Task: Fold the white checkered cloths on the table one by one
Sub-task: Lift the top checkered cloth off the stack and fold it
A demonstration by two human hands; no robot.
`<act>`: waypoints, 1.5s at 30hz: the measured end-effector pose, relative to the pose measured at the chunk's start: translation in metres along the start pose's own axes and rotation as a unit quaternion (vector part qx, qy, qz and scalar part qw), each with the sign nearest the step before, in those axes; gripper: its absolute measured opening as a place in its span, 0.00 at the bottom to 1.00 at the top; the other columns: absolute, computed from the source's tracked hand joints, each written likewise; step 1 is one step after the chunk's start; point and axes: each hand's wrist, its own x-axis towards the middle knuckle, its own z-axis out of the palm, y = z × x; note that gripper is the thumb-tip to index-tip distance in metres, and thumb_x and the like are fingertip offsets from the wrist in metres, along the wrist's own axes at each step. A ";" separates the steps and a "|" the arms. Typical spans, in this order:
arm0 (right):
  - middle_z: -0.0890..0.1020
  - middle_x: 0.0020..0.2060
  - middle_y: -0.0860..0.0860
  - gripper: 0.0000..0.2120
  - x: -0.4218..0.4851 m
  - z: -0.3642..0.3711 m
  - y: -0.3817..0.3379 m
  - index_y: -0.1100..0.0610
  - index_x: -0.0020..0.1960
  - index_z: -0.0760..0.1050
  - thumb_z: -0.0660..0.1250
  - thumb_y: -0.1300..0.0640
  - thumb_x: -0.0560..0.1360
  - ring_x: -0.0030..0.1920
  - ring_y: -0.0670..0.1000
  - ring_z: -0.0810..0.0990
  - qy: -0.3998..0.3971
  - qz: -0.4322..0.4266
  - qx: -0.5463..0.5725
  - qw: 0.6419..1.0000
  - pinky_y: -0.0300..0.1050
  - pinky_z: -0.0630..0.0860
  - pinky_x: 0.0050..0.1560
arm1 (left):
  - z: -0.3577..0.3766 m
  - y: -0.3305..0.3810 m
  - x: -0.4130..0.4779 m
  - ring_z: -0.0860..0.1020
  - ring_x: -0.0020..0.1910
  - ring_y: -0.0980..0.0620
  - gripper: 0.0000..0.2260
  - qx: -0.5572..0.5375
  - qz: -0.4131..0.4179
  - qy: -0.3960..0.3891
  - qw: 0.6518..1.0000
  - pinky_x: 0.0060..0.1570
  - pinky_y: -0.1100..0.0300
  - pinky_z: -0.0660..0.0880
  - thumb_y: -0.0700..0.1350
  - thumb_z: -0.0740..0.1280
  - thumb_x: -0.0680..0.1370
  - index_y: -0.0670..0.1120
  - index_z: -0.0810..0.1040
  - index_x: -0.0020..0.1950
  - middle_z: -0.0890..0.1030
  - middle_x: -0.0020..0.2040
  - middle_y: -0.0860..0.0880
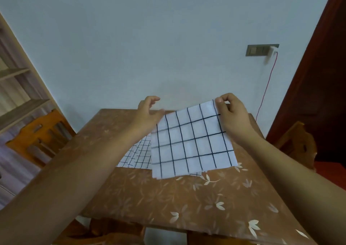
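Held cloth: a white fabric cloth with a wide dark grid (pixel 191 143) is held up above the middle of the brown flower-patterned table (pixel 168 198), hanging slanted.
Right hand: the right hand (pixel 232 113) is closed on the cloth's upper right corner, which is pinched between thumb and forefinger above the table's far side.
Left hand: the left hand (pixel 148 111) is loosely curled, its thumb just beside the upper left corner. Whether anything is gripped cannot be told, as the area is blurred.
Other cloths: finer-checked white cloths (pixel 137 155) lie flat at the table's middle, partly hidden under the held one.
Step judged: squaring up for a fold.
Method: the left corner is best pinched like the right and the top edge drawn taut. The grid lines are then matched before creasing.
Risk: with one corner held, a skewed fold is likely.
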 end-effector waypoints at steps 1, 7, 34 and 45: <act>0.79 0.33 0.55 0.11 0.001 0.001 -0.002 0.55 0.49 0.75 0.61 0.48 0.84 0.31 0.45 0.73 -0.030 -0.017 -0.009 0.999 0.41 0.69 0.34 | 0.001 0.005 -0.004 0.72 0.64 0.61 0.16 0.028 0.024 -0.043 0.998 0.59 0.66 0.69 0.48 0.71 0.79 0.57 0.73 0.65 0.73 0.66 0.56; 0.73 0.25 0.51 0.10 -0.003 0.009 -0.013 0.53 0.46 0.76 0.65 0.48 0.83 0.25 0.44 0.66 -0.181 -0.060 -0.067 0.979 0.36 0.62 0.28 | 0.032 0.037 -0.020 0.81 0.58 0.59 0.16 -0.061 0.036 -0.223 0.972 0.64 0.52 0.78 0.42 0.75 0.76 0.53 0.81 0.62 0.84 0.54 0.57; 0.88 0.50 0.47 0.09 -0.011 0.015 0.026 0.52 0.57 0.86 0.73 0.58 0.77 0.54 0.48 0.86 -0.213 0.008 0.086 0.973 0.45 0.79 0.59 | -0.002 -0.022 -0.022 0.84 0.49 0.49 0.04 -0.210 -0.087 -0.079 0.971 0.50 0.56 0.82 0.37 0.70 0.79 0.44 0.81 0.52 0.85 0.49 0.46; 0.87 0.46 0.56 0.11 -0.013 0.019 0.028 0.61 0.49 0.84 0.67 0.54 0.82 0.46 0.48 0.84 -0.171 0.087 0.159 0.968 0.52 0.81 0.51 | -0.009 -0.014 -0.027 0.82 0.42 0.54 0.08 -0.203 -0.092 -0.074 0.972 0.44 0.60 0.81 0.42 0.65 0.83 0.44 0.80 0.46 0.84 0.41 0.50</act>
